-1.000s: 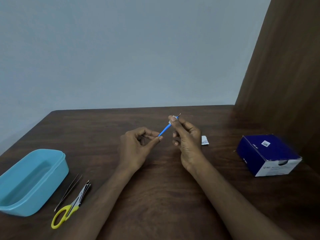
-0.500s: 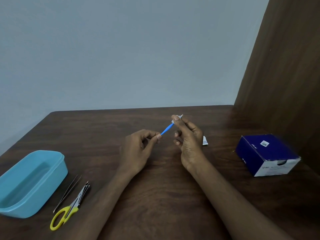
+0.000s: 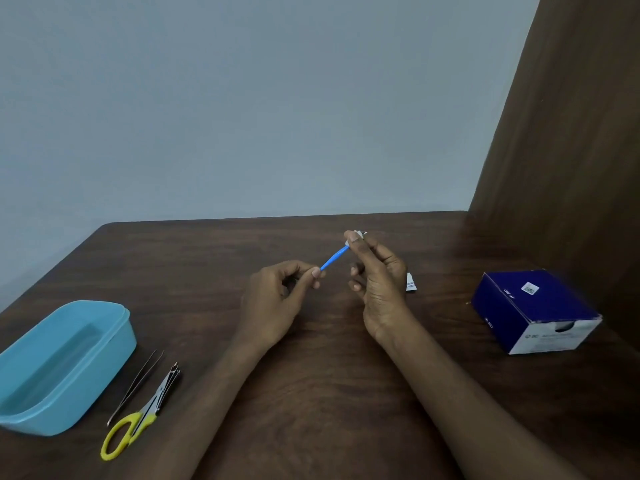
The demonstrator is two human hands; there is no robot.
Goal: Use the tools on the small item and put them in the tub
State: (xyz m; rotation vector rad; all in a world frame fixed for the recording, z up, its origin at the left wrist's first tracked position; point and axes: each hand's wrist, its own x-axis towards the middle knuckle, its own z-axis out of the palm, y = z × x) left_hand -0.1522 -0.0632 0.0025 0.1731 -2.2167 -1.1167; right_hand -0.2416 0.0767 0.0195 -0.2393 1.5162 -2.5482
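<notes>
Hands meet above the middle of the table (image 3: 311,393). The left hand (image 3: 277,299) pinches the lower end of a thin blue stick (image 3: 334,258) between thumb and forefinger; the right hand (image 3: 377,275) pinches its upper end, where a small white piece (image 3: 360,234) shows. The two-point hold keeps the stick slanted and clear of the wood. Scissors (image 3: 138,414), tweezers (image 3: 136,386) and a blue tub (image 3: 114,344) lie left; a dark blue box (image 3: 536,310) sits right, within reach.

blue stick's (image 3: 334,258) upper end hidden by right hand (image 3: 379,275), white packet (image 3: 410,283) half hidden, box (image 3: 535,310) print blurred
</notes>
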